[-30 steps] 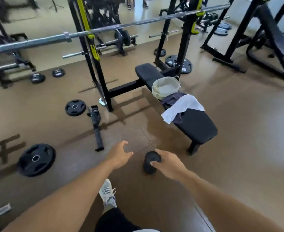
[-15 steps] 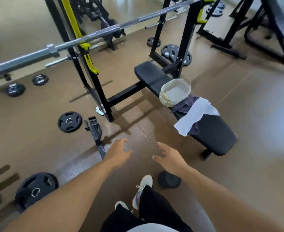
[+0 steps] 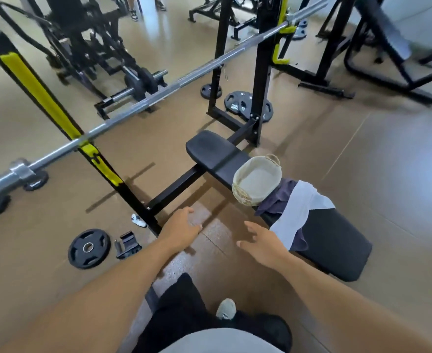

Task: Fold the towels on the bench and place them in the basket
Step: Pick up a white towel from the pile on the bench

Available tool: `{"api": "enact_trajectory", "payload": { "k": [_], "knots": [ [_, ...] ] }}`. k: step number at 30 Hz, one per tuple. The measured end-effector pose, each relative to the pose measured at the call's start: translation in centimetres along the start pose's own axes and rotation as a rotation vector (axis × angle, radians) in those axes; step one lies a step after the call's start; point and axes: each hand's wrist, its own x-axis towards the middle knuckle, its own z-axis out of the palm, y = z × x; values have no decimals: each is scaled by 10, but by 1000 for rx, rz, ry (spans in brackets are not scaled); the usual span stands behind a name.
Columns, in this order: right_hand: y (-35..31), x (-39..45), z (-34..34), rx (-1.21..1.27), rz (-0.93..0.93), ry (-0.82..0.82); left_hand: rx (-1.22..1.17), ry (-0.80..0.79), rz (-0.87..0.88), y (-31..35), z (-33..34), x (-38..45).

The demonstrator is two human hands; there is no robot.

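On padded bench (image 3: pixel 337 240): round woven basket (image 3: pixel 257 183), crumpled towels (image 3: pixel 299 207); both hands (image 3: pixel 182 230) spread, empty.

Black tabletop (image 3: pixel 337 240), beige woven basket (image 3: pixel 257 183) on it, beside the basket a white towel (image 3: pixel 299 207) over a dark purple towel (image 3: pixel 277 200).

No text, brand or number can be read anywhere: pale markings show on the stacked weight plates (image 3: pixel 238 106) by the rack foot, but they are too small and blurred to make out.
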Motion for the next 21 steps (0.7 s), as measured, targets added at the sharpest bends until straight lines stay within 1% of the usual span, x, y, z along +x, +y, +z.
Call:
{"api": "enact_trajectory", "payload": {
  "k": [4, 7, 10, 13, 17, 21],
  "knots": [
    [-6, 38, -31, 59, 44, 49, 38, -55, 49, 33, -2, 59],
    [-2, 65, -58, 61, 121, 114, 87, -86, 128, 62, 2, 108],
    [3, 83, -89, 68, 196, 176, 122, -146, 188, 90, 13, 159],
    [18, 95, -115, 137, 255, 248, 145, -226, 233, 122, 33, 198],
    [45, 109, -140, 214, 359, 301, 174, -329, 286, 164, 65, 229],
    [77, 122, -174, 232, 389, 315, 184, -350, 301, 207, 94, 251]
  ]
}}
